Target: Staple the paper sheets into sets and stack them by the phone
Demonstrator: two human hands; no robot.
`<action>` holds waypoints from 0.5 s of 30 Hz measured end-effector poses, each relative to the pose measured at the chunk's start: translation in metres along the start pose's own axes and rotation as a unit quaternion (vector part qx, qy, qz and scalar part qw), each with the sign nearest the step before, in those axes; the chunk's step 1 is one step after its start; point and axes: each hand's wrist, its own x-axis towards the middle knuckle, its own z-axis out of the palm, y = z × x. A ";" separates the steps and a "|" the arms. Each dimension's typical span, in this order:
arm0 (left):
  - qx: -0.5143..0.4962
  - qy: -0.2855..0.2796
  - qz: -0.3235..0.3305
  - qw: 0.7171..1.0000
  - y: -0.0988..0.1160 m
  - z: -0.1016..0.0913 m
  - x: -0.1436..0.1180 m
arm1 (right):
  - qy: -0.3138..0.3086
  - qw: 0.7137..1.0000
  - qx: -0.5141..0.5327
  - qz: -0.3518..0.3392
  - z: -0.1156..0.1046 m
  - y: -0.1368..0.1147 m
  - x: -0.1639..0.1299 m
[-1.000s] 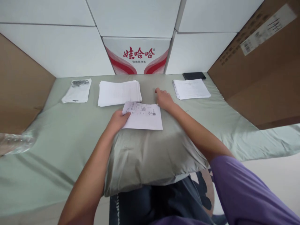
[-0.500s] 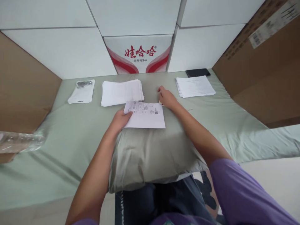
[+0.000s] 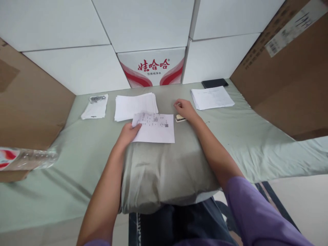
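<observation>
1 head-worn camera looks forward and steeply down from above the person's lap, close over the grey-green pillow [image 3: 164, 171] and printed sheet [image 3: 155, 128]. Both forearms enter from the bottom edge; stacked white boxes [image 3: 143, 24] close the far side.

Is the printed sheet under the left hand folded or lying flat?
Flat: the printed sheet lies spread on the pillow, left hand on its edge.

The right hand [image 3: 185, 109] has drawn slightly back, uncovering a small pale object [image 3: 180, 118] now lying just beneath its palm, beside the printed sheet [image 3: 154, 127]. The left hand [image 3: 128, 133] has shifted with that sheet's near corner.
</observation>
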 end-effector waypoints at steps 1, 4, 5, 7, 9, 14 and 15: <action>-0.003 0.009 0.007 1.000 0.000 -0.001 0.001 | 0.000 1.000 0.004 -0.002 -0.001 -0.002 0.000; -0.036 0.066 0.039 0.996 -0.001 -0.001 0.003 | 0.004 1.000 0.030 0.003 -0.005 -0.011 0.000; -0.053 0.091 0.054 0.993 -0.002 -0.001 0.004 | 0.001 0.999 0.043 0.005 -0.006 -0.015 0.000; -0.091 0.133 0.078 0.984 -0.005 -0.001 0.006 | -0.028 0.996 0.080 -0.006 -0.009 -0.025 -0.002; -0.119 0.163 0.084 0.976 -0.007 0.000 0.008 | -0.074 0.988 0.129 -0.032 -0.010 -0.036 -0.004; -0.143 0.206 0.090 0.964 -0.005 0.004 0.008 | -0.150 0.956 0.251 -0.024 -0.002 -0.061 -0.015; -0.145 0.211 0.094 0.962 -0.004 0.005 0.007 | -0.175 0.944 0.279 -0.020 0.001 -0.065 -0.016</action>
